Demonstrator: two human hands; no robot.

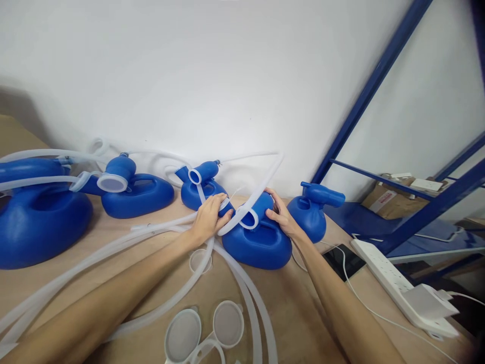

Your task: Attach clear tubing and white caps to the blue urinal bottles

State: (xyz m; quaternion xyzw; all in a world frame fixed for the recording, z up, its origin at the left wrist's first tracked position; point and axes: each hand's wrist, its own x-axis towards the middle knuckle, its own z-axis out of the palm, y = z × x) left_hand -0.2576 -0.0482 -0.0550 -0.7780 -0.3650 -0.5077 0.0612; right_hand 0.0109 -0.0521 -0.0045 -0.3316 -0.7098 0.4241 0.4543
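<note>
Blue plastic handled jug (257,251) on tan bench (299,323), btwn both hands. R hand (282,215) grasps its neck; L hand (210,217) pinches white cap (225,203) just left. IMO brace jug w/ R, work cap square, don't let translucent tube (261,187) drag on it.

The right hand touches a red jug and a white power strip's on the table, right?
The jug isn't red: the head view shows it's blue. The right hand does touch it, and a white power strip is on the table.
</note>
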